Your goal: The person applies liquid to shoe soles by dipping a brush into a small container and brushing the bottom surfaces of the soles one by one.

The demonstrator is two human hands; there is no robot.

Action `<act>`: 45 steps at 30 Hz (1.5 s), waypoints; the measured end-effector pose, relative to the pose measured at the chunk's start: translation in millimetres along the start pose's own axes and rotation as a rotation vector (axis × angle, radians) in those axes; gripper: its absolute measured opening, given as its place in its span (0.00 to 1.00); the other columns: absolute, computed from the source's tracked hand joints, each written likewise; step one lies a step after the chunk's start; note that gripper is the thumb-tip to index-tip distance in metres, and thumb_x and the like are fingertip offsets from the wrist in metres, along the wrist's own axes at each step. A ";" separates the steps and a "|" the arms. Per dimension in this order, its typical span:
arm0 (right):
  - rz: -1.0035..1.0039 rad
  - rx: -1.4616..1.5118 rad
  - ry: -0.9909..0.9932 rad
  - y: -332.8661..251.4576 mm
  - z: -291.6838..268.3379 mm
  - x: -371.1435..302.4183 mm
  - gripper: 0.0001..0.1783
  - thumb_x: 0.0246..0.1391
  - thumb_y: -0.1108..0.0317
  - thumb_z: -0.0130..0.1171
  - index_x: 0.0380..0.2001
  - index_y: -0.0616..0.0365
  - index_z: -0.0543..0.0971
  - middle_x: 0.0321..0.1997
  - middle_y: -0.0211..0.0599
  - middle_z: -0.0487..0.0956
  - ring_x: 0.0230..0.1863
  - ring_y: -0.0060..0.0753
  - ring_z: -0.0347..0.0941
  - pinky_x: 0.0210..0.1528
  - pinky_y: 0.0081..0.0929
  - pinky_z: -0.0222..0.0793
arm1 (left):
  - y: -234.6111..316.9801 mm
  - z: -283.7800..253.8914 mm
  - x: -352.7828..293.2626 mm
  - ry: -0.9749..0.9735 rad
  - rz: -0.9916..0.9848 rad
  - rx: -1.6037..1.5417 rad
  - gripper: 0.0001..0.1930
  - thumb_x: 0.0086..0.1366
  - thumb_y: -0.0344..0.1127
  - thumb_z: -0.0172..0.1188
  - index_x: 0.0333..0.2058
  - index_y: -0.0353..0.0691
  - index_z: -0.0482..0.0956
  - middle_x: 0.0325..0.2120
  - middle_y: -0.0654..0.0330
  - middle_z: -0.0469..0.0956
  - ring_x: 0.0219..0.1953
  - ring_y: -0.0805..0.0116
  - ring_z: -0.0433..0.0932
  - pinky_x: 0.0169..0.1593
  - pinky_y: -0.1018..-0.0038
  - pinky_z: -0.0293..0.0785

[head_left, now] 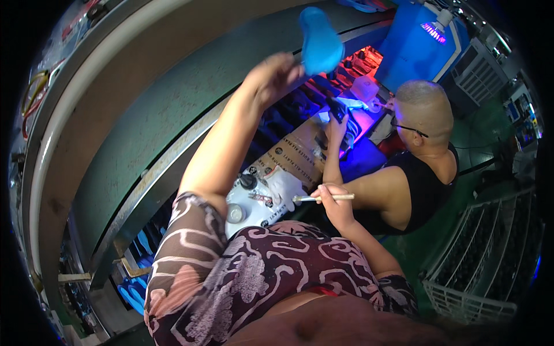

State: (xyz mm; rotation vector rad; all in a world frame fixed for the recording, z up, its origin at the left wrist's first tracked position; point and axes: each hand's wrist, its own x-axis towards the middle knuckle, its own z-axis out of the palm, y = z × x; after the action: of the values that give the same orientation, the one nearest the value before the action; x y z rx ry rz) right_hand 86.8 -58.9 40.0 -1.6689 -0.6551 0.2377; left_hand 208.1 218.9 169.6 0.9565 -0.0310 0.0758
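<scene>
My right hand [336,206] is closed around a flat wooden-handled brush [326,198], its bristles toward the left. My left hand [276,76] reaches out over the near edge of the conveyor, smeared by motion. Beside its fingertips is a bright blue insole [321,43], which overlaps the belt's edge; whether the fingers grip it is not clear. Below, on a white-covered work surface, are a small round tub [235,213], a dark bottle or knob-topped container [248,181] and a crumpled white cloth [284,185].
A long green conveyor belt [135,130] runs along the left. At the right, a co-worker [424,115] holds a dark shoe part [336,108] under purple light. Brown cardboard [295,164] covers the surface between us. A white wire rack [470,303] stands at the lower right.
</scene>
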 end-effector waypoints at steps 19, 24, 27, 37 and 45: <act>0.018 0.143 -0.218 2.7 57.0 18.0 0.16 0.59 0.65 0.50 0.23 0.64 0.78 0.19 0.34 0.74 0.22 0.23 0.69 0.26 0.22 0.64 | -213.2 -206.7 -539.2 1.429 -0.653 1.584 0.36 0.51 0.51 0.62 0.55 0.36 0.62 0.45 0.40 0.72 0.46 0.45 0.73 0.48 0.58 0.69; -0.001 0.157 -0.374 -22.4 102.4 16.5 0.16 0.60 0.64 0.50 0.24 0.64 0.78 0.22 0.33 0.74 0.24 0.21 0.69 0.27 0.19 0.64 | -255.3 -246.4 -611.0 1.552 -1.011 1.072 0.46 0.48 0.57 0.64 0.59 0.38 0.54 0.50 0.35 0.67 0.50 0.39 0.69 0.53 0.56 0.66; 0.095 0.154 -0.469 -44.0 89.1 23.6 0.15 0.59 0.66 0.50 0.23 0.65 0.78 0.22 0.32 0.74 0.24 0.19 0.68 0.27 0.18 0.64 | -317.4 -260.0 -608.0 1.686 -0.507 0.713 0.35 0.54 0.42 0.62 0.58 0.40 0.56 0.47 0.46 0.70 0.45 0.49 0.73 0.44 0.60 0.73; 0.156 0.214 -0.473 -31.7 68.8 19.1 0.17 0.61 0.63 0.48 0.25 0.65 0.77 0.26 0.34 0.77 0.25 0.20 0.68 0.31 0.18 0.65 | -178.0 -80.5 -533.1 1.167 0.123 -0.321 0.16 0.61 0.31 0.52 0.48 0.41 0.64 0.33 0.61 0.73 0.27 0.73 0.71 0.26 0.79 0.68; 0.052 0.186 -0.560 -47.8 80.4 26.8 0.18 0.61 0.61 0.49 0.24 0.65 0.77 0.24 0.34 0.77 0.25 0.21 0.68 0.32 0.19 0.65 | -151.9 -21.6 -470.4 1.391 0.176 0.871 0.18 0.56 0.30 0.57 0.44 0.31 0.68 0.39 0.51 0.73 0.39 0.66 0.74 0.45 0.71 0.70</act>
State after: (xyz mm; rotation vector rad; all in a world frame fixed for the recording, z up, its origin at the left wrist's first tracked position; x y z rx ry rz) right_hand 54.6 26.5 73.9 -1.4416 -0.9708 0.7980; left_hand -249.0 125.5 5.1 1.5775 1.2906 0.9610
